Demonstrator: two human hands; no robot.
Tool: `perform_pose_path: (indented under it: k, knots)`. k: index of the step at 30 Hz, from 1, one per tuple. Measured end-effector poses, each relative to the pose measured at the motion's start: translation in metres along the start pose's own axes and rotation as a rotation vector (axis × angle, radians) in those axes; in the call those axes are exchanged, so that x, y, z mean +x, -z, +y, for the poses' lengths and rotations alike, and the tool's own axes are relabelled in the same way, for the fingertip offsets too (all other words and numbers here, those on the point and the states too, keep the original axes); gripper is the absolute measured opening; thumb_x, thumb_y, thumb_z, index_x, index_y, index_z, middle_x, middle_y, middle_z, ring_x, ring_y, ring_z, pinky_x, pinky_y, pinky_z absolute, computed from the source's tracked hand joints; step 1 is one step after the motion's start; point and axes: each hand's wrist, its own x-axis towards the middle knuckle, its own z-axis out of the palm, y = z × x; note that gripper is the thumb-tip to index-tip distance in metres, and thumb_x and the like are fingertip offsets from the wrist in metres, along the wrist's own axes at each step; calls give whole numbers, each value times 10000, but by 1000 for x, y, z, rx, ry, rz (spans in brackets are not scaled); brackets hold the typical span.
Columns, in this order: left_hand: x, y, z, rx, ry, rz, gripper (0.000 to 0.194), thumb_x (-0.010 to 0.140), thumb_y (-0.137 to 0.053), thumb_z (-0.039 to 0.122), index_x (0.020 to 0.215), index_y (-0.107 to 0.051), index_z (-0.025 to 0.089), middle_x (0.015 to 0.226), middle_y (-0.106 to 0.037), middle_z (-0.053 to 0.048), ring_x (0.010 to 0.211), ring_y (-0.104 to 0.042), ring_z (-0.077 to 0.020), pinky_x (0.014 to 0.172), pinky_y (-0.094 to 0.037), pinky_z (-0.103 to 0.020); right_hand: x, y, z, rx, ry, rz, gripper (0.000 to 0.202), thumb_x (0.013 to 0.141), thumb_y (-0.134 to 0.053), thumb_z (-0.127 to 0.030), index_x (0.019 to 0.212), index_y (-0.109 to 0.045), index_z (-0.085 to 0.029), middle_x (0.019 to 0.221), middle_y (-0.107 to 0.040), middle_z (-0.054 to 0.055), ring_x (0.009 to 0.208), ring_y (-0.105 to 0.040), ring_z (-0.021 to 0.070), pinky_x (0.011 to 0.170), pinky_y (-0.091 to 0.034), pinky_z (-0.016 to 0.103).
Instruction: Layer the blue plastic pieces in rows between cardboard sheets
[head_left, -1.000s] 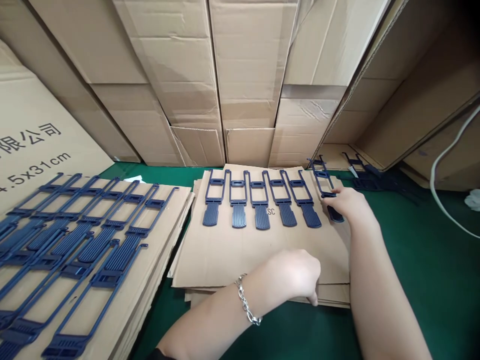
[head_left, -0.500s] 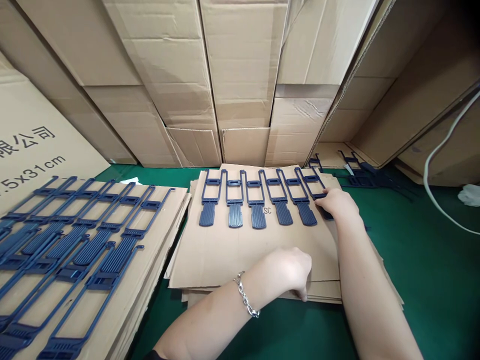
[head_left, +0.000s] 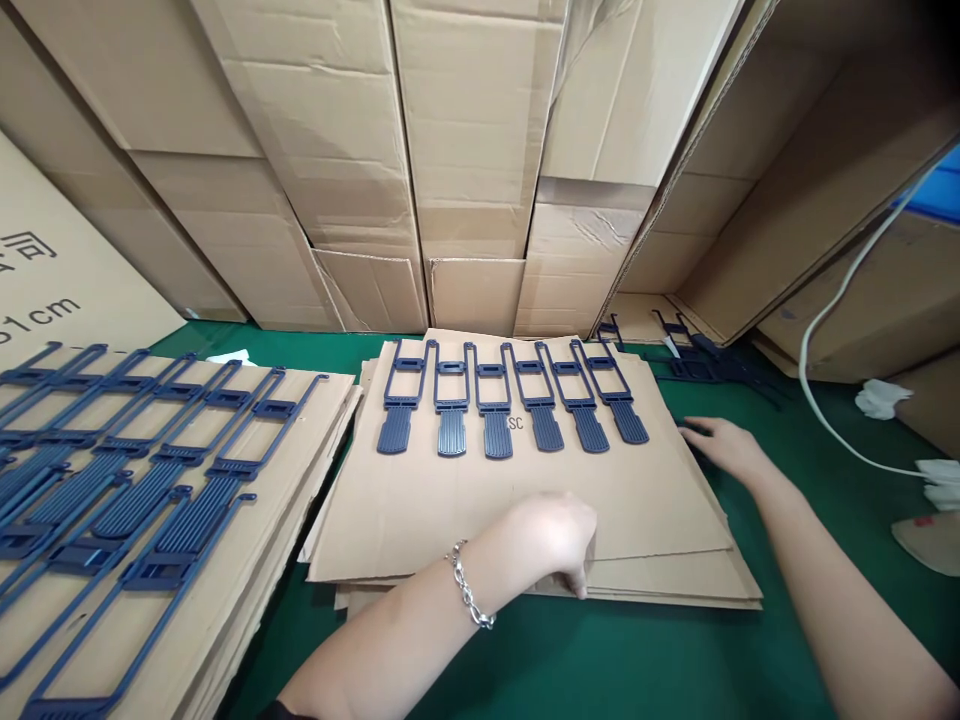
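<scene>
1. From where I watch, tall cardboard panels [head_left: 480, 130] wall off the back of a green work surface [head_left: 637, 660], probably to keep small parts from straying.
2. Six dark blue frames [head_left: 498, 436] lie in a row along the far part of a cardboard sheet [head_left: 450, 520], ribbed ends facing the wearer. I take the spacing as a way to keep them from tangling and easy to count; the near half of the sheet lies bare.
3. The left hand [head_left: 559, 535], curled with its fingers bunched, is at the sheet's near edge. It may be steadying the cardboard, but I cannot tell whether it pinches anything.
4. The right hand [head_left: 724, 450] is low beside the sheet's right edge, fingers pointing inward. My view hides whether they close on something.
5. To the left, more blue frames [head_left: 195, 515] overlap on another cardboard stack [head_left: 247, 570], seemingly packed closer to save room.
6. Loose frames [head_left: 701, 362] lie jumbled at the back right, within reach of the right hand.
</scene>
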Motion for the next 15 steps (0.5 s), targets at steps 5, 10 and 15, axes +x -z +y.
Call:
perform_pose_path:
  k: [5,10,15]
  knots:
    - [-1,0,-2,-39,-19,23,385,555,-725,401,820,-613,146,876,-612,-106,679,-578,-243,434,-414,-282,-5,-12,25,-81,-38,-23,246,782,-407,-296,899,-586,-176,968,-583,103,942,-534,275,782,-409,342]
    - [-2,2,-3,-30,-6,12,399,556,-721,404,835,-603,144,881,-607,-105,677,-578,-236,400,-386,-260,15,5,49,-101,-99,-87,82,721,-460,-279,711,-510,-214,857,-584,131,834,-556,287,647,-402,344]
    - [-3,6,0,-21,23,-17,497,550,-723,447,905,-587,127,900,-605,-113,668,-580,-238,361,-377,-254,47,16,66,-91,-106,-143,125,641,-498,-128,562,-446,-210,756,-575,114,750,-559,245,638,-384,326]
